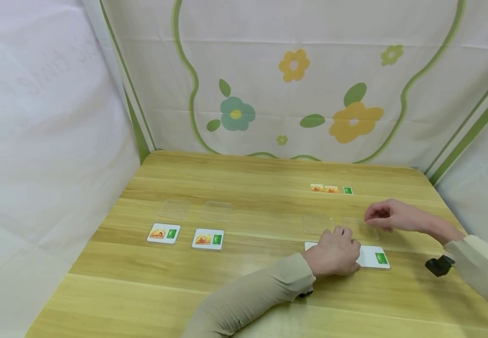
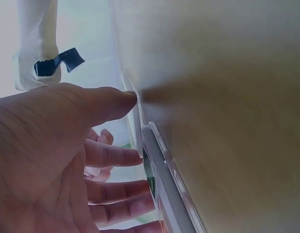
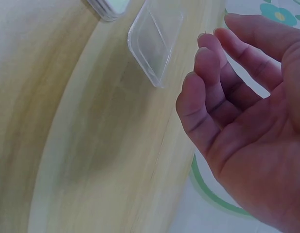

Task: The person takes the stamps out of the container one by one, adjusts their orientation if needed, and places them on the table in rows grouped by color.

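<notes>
My left hand (image 1: 334,252) rests over a white card (image 1: 310,245) and another white card with a green square (image 1: 370,257), lying side by side on the table. In the left wrist view its extended fingers (image 2: 123,208) touch the card face, and its thumb lies along the near edge. The hand hides most of the first card. My right hand (image 1: 393,216) hovers above a clear plastic cover (image 1: 354,225), its fingers loosely curved. Nothing shows between those fingers in the right wrist view, where the clear cover (image 3: 157,41) lies apart from the fingertips.
Two printed cards (image 1: 163,233) sit on the left of the wooden table (image 1: 227,291), with clear covers (image 1: 217,211) behind them. Another clear cover (image 1: 316,225) lies behind my left hand. Two small orange pictures (image 1: 331,189) and a green one (image 1: 347,190) lie farther back.
</notes>
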`<state>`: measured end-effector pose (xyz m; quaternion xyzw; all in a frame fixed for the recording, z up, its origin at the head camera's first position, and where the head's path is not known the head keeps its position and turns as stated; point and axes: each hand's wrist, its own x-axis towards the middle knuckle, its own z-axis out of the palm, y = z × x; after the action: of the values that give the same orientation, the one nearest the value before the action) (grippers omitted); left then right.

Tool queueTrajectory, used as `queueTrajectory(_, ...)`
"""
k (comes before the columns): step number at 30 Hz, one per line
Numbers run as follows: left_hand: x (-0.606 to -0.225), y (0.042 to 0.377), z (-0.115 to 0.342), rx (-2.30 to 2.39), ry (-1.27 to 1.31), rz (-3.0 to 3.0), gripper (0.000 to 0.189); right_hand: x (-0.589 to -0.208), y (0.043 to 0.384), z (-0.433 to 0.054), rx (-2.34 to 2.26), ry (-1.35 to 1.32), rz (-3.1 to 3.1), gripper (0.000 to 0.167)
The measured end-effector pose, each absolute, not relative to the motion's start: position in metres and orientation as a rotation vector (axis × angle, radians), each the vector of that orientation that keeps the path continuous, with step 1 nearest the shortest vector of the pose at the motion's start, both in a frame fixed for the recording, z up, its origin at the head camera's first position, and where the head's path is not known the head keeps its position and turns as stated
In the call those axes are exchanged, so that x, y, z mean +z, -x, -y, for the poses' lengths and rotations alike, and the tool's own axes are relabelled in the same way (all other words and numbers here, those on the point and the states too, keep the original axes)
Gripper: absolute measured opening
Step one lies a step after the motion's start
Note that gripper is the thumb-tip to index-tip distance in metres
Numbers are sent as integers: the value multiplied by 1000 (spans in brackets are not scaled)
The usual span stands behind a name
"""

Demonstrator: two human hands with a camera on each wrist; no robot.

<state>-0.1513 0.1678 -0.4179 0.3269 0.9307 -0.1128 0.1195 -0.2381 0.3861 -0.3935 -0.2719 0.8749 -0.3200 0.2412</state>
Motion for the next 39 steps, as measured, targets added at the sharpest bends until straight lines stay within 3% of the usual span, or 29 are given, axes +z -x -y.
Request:
queueTrajectory(18,-419,151,-169,-320,-942,-2734,46,-406,219,-398,-904,863,-2270,4)
queueTrajectory(39,-418,151,-168,-333,-938,-2735,46,-412,202,-397,-760,975,-2304,7)
